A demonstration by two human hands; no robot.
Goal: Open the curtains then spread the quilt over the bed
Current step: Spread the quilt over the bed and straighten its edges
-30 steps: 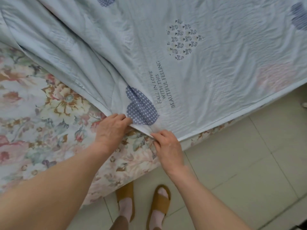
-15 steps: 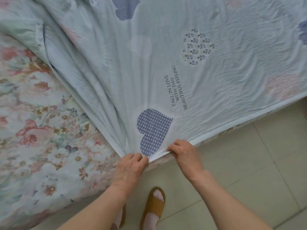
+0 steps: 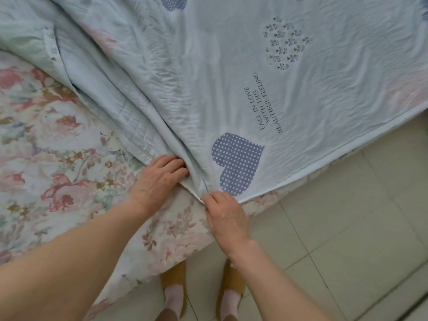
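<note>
A pale blue quilt (image 3: 231, 72) with dotted blue hearts and printed words covers the upper and right part of the bed. The bed (image 3: 53, 163) carries a pink and cream flowered sheet, bare on the left. My left hand (image 3: 157, 179) grips a bunched fold of the quilt near its corner, fingers curled into the cloth. My right hand (image 3: 225, 215) pinches the quilt's corner edge just beside it, at the bed's near edge. The quilt fans out in creases from that corner. No curtains are in view.
Pale tiled floor (image 3: 347, 239) lies to the right and below the bed edge. My two feet in tan slippers (image 3: 201, 290) stand on it close against the bed side.
Both hands, still holding the quilt corner, have drawn closer together again after pulling it toward the bed edge. The quilt corner has shifted leftward over the flowered sheet.
</note>
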